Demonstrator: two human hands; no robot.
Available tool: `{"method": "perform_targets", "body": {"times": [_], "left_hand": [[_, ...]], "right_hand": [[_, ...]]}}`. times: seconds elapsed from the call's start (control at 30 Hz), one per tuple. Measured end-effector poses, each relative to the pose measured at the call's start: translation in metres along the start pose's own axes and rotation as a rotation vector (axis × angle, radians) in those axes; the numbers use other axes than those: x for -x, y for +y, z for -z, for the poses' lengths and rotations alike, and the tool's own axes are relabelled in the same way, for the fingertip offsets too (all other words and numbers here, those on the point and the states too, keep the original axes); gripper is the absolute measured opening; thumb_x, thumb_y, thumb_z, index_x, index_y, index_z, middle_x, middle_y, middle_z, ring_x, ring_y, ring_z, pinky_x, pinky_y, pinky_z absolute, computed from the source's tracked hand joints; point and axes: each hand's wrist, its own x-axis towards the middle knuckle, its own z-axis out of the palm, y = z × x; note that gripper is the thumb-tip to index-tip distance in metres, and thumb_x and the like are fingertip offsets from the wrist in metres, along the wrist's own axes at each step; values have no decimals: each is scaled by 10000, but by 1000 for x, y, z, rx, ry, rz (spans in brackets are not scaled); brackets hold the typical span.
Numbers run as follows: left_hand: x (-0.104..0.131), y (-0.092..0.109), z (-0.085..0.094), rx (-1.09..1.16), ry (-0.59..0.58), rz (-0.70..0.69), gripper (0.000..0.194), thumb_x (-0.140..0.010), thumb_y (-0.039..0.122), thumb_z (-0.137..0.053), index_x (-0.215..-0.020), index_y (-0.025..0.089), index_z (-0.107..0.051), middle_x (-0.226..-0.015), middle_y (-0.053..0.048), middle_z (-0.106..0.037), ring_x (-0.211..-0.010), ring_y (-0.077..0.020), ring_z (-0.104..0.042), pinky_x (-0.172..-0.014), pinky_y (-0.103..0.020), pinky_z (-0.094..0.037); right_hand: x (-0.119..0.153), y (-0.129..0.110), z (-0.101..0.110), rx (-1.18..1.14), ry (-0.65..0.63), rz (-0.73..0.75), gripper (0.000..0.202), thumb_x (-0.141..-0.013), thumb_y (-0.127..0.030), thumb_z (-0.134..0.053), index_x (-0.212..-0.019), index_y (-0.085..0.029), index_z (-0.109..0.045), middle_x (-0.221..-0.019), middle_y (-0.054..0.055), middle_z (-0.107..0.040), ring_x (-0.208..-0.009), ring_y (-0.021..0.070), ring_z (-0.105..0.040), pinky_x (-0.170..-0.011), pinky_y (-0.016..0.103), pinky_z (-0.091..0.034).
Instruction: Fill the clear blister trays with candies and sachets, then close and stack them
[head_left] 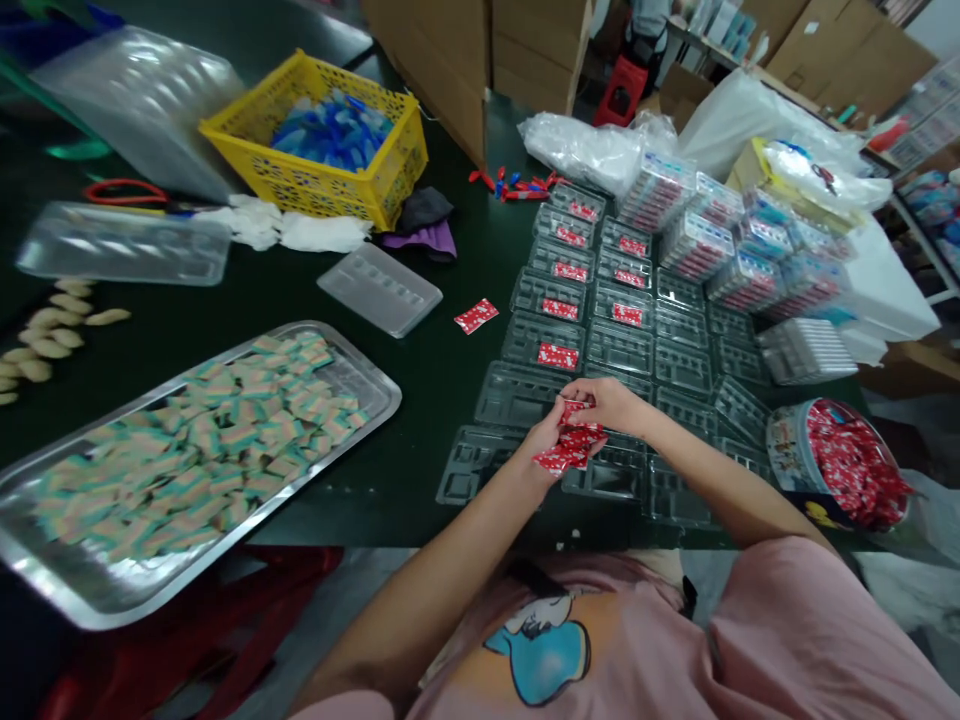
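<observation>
My left hand [546, 437] is closed on several small red packets [571, 450] with white marks. Above them, the fingers of my right hand [609, 404] pinch the top of another red packet [576, 411], so both hands meet there. Beneath and around my hands lie rows of clear plastic trays [517, 392] with moulded compartments. Some trays farther up hold one red packet each, such as the packet in the nearest filled tray [559, 355]. A single red packet [476, 316] rests on the dark table left of the rows.
At left stands a metal tray [390, 385] of striped pieces. Behind it are a yellow basket [315, 185] with blue items and a clear lid [381, 290]. A round tub [787, 445] of red packets is at right, near stacked filled packs [697, 245].
</observation>
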Motion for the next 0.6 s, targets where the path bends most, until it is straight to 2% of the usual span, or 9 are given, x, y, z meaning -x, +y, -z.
{"method": "perform_targets", "body": {"times": [0.07,0.13,0.23,0.33,0.47,0.6], "left_hand": [[-4,-9,-9,-23,-12,21,422,-994,479,-416,-1166,156,-627,-895,-101,-720,-771,-226,-722,-803,-458,-594],[-5,-14,-16,-19,-39,43,416,-978,490,-456,-1241,202,-601,-960,-104,-715,-854,-237,-727,-838,-453,-580],[-7,-18,-21,-1,-60,71,446,-954,479,-530,-1352,278,-521,-1074,-100,-698,-954,-237,-718,-894,-458,-554],[-12,-18,-22,2,-49,72,444,-971,466,-505,-1364,258,-499,-1075,-107,-693,-951,-231,-715,-886,-452,-552],[-17,-14,-24,20,-35,29,404,-988,450,-472,-1319,223,-526,-1023,-105,-702,-948,-225,-714,-891,-434,-551],[-17,-6,-30,27,-2,-26,359,-996,411,-470,-1262,189,-563,-998,-107,-704,-931,-208,-710,-908,-408,-546]], "right_hand": [[7,13,8,-102,51,16,217,-803,-250,-690,-1010,-196,-726,-835,-9,-719,-733,136,-633,-697,240,-452],[8,31,27,-132,191,57,205,-867,-281,-609,-1008,-194,-730,-913,17,-739,-805,158,-654,-757,265,-475],[-1,62,66,4,442,38,240,-879,-229,-548,-1019,-178,-736,-958,48,-743,-850,181,-655,-821,299,-473],[-15,89,92,141,488,-59,228,-815,-143,-584,-981,-150,-740,-852,48,-732,-767,179,-635,-797,302,-466],[-30,106,87,281,429,-90,177,-796,-92,-613,-905,-144,-743,-848,68,-710,-786,188,-614,-797,306,-455],[-28,99,72,482,535,-86,135,-816,-159,-684,-925,-164,-763,-1036,143,-684,-992,275,-578,-888,400,-431]]}}
